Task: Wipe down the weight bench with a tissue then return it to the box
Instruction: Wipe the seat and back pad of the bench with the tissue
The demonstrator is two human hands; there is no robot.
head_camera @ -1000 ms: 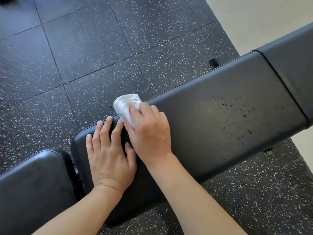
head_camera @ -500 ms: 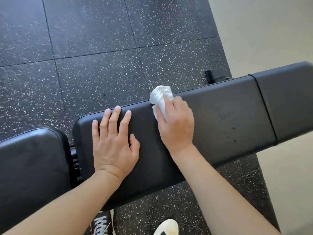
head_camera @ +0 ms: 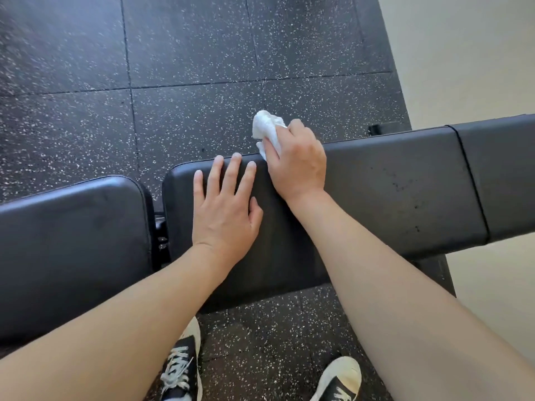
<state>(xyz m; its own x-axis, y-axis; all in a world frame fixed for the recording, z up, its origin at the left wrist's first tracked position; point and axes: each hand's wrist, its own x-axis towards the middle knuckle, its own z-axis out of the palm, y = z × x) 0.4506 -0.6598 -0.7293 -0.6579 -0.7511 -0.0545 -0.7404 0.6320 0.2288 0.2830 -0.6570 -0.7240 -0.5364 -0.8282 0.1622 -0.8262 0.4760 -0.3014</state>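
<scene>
While left hand (head_camera: 224, 215) is lying flat, fingers spread, on weight bench (head_camera: 390, 192), we're clutching crumpled tissue (head_camera: 267, 131) in right hand (head_camera: 298, 166) at far edge.

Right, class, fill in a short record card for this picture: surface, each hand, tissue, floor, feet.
Surface: black padded bench, some dark specks on it
Left hand: flat on the bench, fingers spread
Right hand: grips the tissue at the bench's far edge
Tissue: white, crumpled
Floor: dark speckled tiles
Feet: black and white sneakers
</scene>
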